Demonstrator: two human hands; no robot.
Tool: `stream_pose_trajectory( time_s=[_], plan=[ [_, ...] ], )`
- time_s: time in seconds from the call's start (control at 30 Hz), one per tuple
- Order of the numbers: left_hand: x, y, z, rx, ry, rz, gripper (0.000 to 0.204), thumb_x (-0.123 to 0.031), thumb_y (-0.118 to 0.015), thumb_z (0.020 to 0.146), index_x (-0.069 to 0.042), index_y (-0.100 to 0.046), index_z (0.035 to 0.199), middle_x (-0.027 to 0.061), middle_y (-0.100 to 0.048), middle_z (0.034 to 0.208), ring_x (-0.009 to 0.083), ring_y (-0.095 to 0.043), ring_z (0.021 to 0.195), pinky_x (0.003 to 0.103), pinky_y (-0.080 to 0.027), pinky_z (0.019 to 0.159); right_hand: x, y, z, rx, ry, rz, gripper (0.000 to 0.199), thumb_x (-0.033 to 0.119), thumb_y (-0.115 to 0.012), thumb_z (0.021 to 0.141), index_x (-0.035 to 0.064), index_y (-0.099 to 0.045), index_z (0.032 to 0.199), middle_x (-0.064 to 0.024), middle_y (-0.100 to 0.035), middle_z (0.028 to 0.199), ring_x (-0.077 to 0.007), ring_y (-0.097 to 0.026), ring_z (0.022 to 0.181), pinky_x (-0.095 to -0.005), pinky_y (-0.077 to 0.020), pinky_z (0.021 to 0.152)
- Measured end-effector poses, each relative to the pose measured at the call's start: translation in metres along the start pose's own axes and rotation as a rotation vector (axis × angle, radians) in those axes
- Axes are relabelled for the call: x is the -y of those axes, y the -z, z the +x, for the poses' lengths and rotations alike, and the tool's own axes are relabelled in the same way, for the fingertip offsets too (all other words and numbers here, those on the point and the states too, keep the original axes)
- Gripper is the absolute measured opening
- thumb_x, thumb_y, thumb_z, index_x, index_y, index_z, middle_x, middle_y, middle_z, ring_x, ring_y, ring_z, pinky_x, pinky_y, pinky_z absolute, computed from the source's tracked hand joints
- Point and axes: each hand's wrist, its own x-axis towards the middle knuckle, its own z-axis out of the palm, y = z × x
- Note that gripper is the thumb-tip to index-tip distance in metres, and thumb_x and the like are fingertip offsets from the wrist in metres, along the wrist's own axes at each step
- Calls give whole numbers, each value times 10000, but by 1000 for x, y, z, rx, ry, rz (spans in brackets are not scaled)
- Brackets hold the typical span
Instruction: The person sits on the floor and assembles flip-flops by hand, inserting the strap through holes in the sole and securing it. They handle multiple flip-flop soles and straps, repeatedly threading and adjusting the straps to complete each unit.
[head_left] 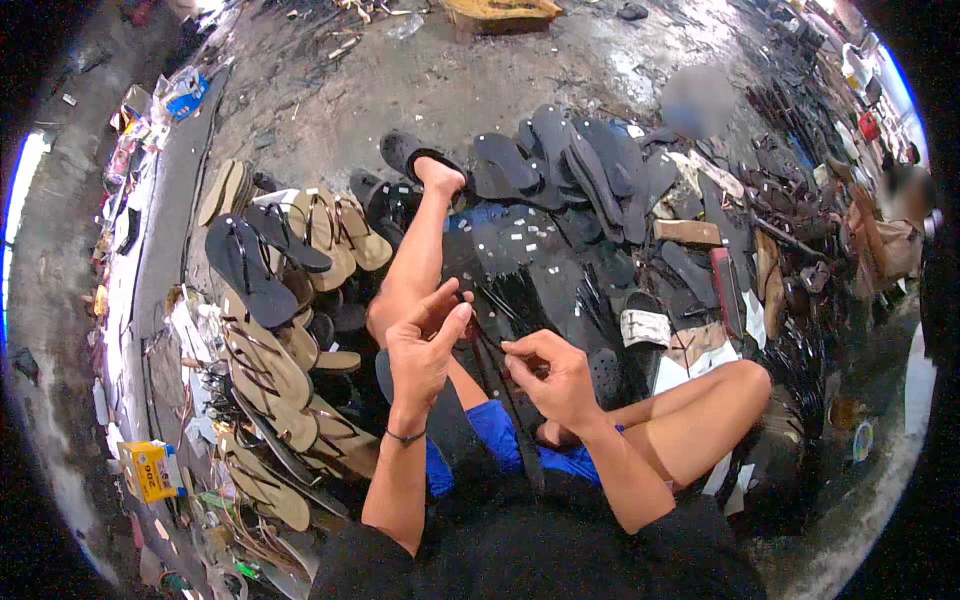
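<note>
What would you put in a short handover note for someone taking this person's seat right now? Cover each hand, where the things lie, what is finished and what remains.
Left hand: raised, fingers loosely open, at the upper end of a black strap.
Right hand: pinching the same strap.
Finished tan flip-flops are stacked at the left.
Bare black soles are heaped ahead, apparently without straps.
The strap in hand is not yet fitted to a sole.
</note>
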Motion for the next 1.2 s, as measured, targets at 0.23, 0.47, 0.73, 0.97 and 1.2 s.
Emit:
stream_pose_trajectory(
  time_s=[0.23,0.47,0.73,0.97,1.2],
  plan=[
    [-5,-10,-16,0,-63,121,320,-44,-711,895,31,-665,1203,82,-734,989,81,-666,827,214,-548,715,16,-9,-1,-51,-43,148,216,78,-722,825,29,-706,1035,-135,-690,938,-278,-686,840,-351,-544,758],
    [-1,-3,-49,68,-65,236,360,-70,-658,933,25,-615,1277,112,-709,1096,137,-663,972,266,-545,836,8,-15,10,-19,225,-72,214,27,-643,932,-33,-637,1137,-64,-663,1037,-144,-686,829,-261,-557,726],
    [47,63,-80,-308,-108,1001,740,-240,-707,891,100,-321,1423,276,-505,1340,371,-504,1250,444,-400,1054,16,-13,-2,91,-243,329,207,110,-633,925,-16,-656,1089,-130,-702,981,-183,-685,934,-333,-537,787],
    [28,40,-100,-136,-114,315,547,-56,-659,911,50,-404,1383,132,-595,1244,171,-593,1103,306,-480,962,38,-20,-5,202,25,-52,126,113,-712,896,24,-725,983,-54,-712,905,-98,-631,780,-246,-493,685],
    [8,25,-110,-35,-1,203,319,-24,-719,845,15,-589,1134,45,-664,1016,110,-622,918,261,-511,823,48,-6,-10,252,10,-266,171,155,-761,818,8,-721,895,-121,-693,812,-210,-670,715,-316,-512,646]
  ],
)
